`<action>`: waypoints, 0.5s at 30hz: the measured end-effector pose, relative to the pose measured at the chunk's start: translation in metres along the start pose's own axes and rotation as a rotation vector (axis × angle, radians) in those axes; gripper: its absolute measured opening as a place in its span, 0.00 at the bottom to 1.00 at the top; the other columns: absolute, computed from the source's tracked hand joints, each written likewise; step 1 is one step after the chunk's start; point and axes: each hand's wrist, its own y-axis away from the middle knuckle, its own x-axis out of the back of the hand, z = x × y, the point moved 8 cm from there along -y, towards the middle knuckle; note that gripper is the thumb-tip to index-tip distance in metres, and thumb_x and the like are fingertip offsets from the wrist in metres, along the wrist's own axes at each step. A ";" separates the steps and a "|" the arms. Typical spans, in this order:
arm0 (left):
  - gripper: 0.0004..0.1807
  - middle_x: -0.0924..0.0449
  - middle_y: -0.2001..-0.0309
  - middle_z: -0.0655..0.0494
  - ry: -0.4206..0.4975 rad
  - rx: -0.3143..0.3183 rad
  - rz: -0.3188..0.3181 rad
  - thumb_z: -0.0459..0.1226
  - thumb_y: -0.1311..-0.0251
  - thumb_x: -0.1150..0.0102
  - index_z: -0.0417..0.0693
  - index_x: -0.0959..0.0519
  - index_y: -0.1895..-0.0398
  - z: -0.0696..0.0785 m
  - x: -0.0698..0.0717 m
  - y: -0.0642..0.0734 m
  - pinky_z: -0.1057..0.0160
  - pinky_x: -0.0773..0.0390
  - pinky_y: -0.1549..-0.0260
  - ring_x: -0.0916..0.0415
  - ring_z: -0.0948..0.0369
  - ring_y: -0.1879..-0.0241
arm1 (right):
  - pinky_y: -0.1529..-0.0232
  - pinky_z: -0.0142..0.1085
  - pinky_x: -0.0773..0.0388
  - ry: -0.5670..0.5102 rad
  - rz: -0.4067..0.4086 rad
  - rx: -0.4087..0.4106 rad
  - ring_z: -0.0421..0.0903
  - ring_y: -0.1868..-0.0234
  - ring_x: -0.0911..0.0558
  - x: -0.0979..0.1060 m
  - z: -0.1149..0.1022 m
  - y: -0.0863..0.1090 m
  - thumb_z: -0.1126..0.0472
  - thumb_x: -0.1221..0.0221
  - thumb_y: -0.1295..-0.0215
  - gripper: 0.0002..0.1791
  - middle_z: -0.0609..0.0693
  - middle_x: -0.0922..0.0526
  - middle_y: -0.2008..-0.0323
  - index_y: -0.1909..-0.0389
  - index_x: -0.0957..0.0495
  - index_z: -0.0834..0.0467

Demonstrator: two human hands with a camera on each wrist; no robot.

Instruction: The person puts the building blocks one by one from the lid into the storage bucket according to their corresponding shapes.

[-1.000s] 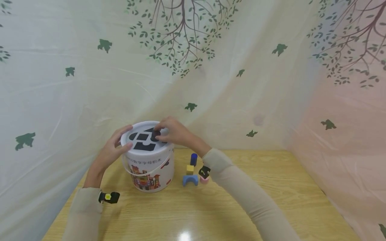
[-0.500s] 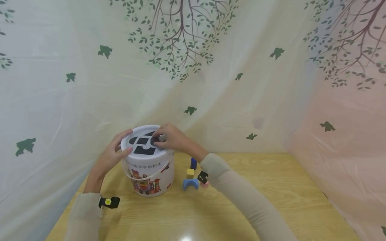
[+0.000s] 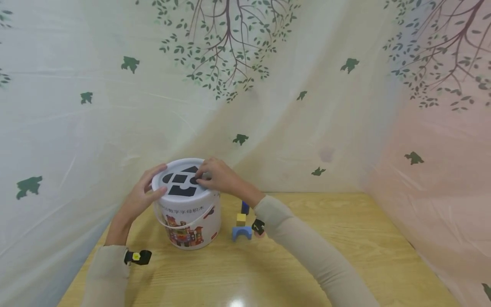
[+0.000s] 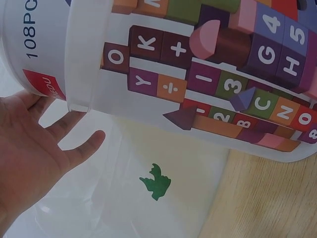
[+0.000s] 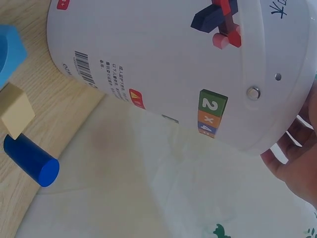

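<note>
A white toy-block bucket [image 3: 192, 226] stands upright on the table. Dark shaped openings [image 3: 183, 190] show in its lid [image 3: 177, 164]. My left hand [image 3: 142, 192] rests on the left side of the rim, its thumb over the lid edge; in the left wrist view its fingers [image 4: 81, 151] are spread and fairly straight beside the rim. My right hand [image 3: 219, 175] is bent over the right side of the lid, fingertips at the round opening [image 3: 194, 181]. Whether anything is between those fingertips is hidden. In the right wrist view, that hand [image 5: 299, 153] is partly behind the lid's edge.
Right of the bucket stand a light-blue arch block [image 3: 241, 233], a yellow cube [image 3: 241, 219] and a dark-blue cylinder [image 3: 245, 208]. A pink block [image 3: 259, 235] is mostly covered by the right wrist camera [image 3: 258, 227]. A leaf-printed curtain [image 3: 268, 162] hangs behind the wooden table [image 3: 326, 238].
The right hand stays at the round opening; a dark, grey-ended piece visible at its fingertips earlier no longer shows. The left hand keeps its place on the rim. The view shifts slightly.
</note>
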 end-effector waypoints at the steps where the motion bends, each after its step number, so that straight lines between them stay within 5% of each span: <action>1: 0.38 0.51 0.20 0.39 0.003 -0.003 -0.001 0.35 0.32 0.40 0.48 0.43 0.20 0.000 0.000 0.000 0.22 0.48 0.32 0.53 0.34 0.23 | 0.39 0.41 0.24 0.004 0.003 0.004 0.48 0.45 0.22 0.000 0.000 0.000 0.61 0.34 0.33 0.09 0.53 0.13 0.52 0.55 0.12 0.59; 15: 0.38 0.50 0.20 0.39 0.020 -0.024 0.002 0.33 0.32 0.41 0.46 0.43 0.20 -0.001 -0.001 -0.001 0.21 0.48 0.33 0.53 0.35 0.24 | 0.38 0.40 0.23 -0.053 0.048 -0.047 0.46 0.44 0.21 0.013 0.019 0.004 0.59 0.35 0.31 0.13 0.50 0.12 0.50 0.49 0.14 0.57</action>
